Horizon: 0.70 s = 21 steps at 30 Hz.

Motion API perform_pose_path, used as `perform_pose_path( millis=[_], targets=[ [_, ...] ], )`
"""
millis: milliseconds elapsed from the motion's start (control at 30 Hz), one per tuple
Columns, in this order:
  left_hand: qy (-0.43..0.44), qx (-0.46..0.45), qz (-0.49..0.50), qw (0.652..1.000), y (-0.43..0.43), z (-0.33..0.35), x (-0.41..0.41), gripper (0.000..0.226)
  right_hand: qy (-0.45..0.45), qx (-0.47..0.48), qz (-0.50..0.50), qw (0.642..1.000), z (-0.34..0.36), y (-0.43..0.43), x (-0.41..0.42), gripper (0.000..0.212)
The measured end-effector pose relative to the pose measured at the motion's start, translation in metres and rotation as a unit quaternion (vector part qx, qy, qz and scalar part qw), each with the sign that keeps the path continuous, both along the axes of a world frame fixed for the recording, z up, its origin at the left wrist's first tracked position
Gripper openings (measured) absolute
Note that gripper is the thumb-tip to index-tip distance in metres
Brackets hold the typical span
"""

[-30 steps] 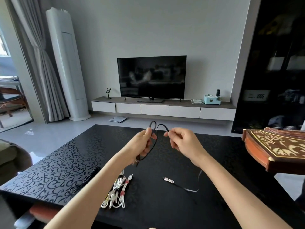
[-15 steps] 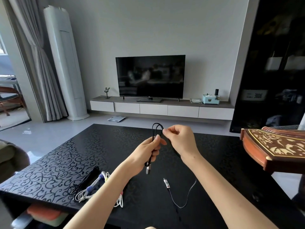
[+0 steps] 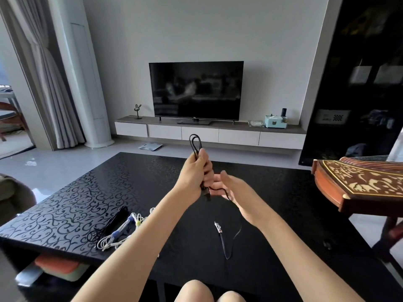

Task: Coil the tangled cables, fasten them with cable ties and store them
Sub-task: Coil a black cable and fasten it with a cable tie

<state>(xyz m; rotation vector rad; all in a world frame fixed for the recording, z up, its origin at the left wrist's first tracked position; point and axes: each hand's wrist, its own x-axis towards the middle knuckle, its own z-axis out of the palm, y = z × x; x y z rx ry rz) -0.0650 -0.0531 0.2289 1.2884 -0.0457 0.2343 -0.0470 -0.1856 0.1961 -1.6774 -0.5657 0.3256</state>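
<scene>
My left hand (image 3: pixel 197 171) grips a thin black cable (image 3: pixel 194 143) above the black table (image 3: pixel 65 214). Its folded loops stick up out of the fist and a plug end hangs just below it. The cable runs on across my right hand (image 3: pixel 234 192), which lies beside the fist with fingers spread and relaxed. The free end with a silver plug (image 3: pixel 218 227) rests on the table below. To the left on the table lie white cables (image 3: pixel 122 234) bound with coloured ties and a black cable bundle (image 3: pixel 111 223).
A wooden zither (image 3: pixel 359 188) juts over the table's right edge. Coloured boxes (image 3: pixel 58 267) sit on a shelf under the table's near left. My knees (image 3: pixel 209 290) are at the table's front edge. A TV (image 3: pixel 196 90) and cabinet stand along the far wall.
My left hand rose and closed its fist round the gathered loops. My right hand let go of the loop top and dropped beside the fist with its fingers opened.
</scene>
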Motion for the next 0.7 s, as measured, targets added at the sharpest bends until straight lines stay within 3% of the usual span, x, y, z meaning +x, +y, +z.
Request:
perform_pose_path(
  millis=[67,133,233,267,333,367,400,433,500,533,600,700],
  targets=[
    [-0.023,-0.016,0.013,1.0,0.001,0.01,0.003,0.034,0.005,-0.013,0.049,0.999,-0.024,-0.004,-0.009,0.046],
    [-0.044,0.014,0.053,0.998,0.006,0.022,0.005,0.034,-0.015,-0.023,0.025,0.999,-0.048,-0.012,-0.013,0.029],
    [-0.075,0.147,0.138,0.977,0.022,0.035,0.007,0.034,0.004,0.013,-0.051,0.999,-0.078,-0.03,-0.015,0.021],
    [-0.081,0.25,0.17,0.95,0.027,0.034,0.008,0.034,-0.01,0.018,-0.068,0.997,-0.08,-0.035,-0.016,0.02],
    [-0.065,0.475,0.185,0.858,0.031,0.026,0.006,0.033,-0.086,0.008,-0.087,0.992,-0.07,-0.038,-0.018,0.019],
    [-0.048,0.541,0.168,0.823,0.031,0.019,0.006,0.035,-0.131,0.008,-0.086,0.988,-0.059,-0.038,-0.019,0.019],
    [-0.03,0.559,0.14,0.817,0.031,0.012,0.006,0.039,-0.17,0.015,-0.083,0.982,-0.046,-0.037,-0.021,0.019],
    [-0.007,0.531,0.099,0.841,0.032,0.007,0.005,0.046,-0.2,0.021,-0.085,0.976,-0.032,-0.036,-0.022,0.019],
    [0.049,0.36,-0.014,0.931,0.031,-0.001,-0.002,0.063,-0.274,-0.001,-0.121,0.954,-0.009,-0.035,-0.022,0.022],
    [0.074,0.276,-0.074,0.955,0.031,-0.004,-0.005,0.071,-0.317,-0.027,-0.151,0.936,0.001,-0.034,-0.02,0.023],
    [0.095,0.185,-0.154,0.966,0.028,-0.012,-0.01,0.081,-0.387,-0.084,-0.213,0.893,0.016,-0.033,-0.015,0.028],
    [0.081,0.163,-0.205,0.962,0.023,-0.021,-0.016,0.072,-0.443,-0.156,-0.243,0.849,0.03,-0.026,-0.01,0.04]
  ],
)
